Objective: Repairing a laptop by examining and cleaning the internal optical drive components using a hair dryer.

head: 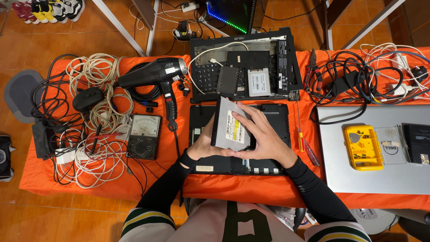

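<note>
Over opened laptop base: left hand, right hand grip optical drive; fingers hide its near edge.

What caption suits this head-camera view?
Both hands, left hand and right hand, hold a slim optical drive above an opened laptop base on an orange table.

A makeshift electronics repair bench in what looks like a home: an orange-covered table on a terracotta tiled floor, crowded with opened laptops, a closed silver laptop at 3 o'clock, and a heat gun, an analogue multimeter and tangled cables at 9 to 10 o'clock. Sneakers line the floor at 11 o'clock; a power strip lies at 12.
</note>
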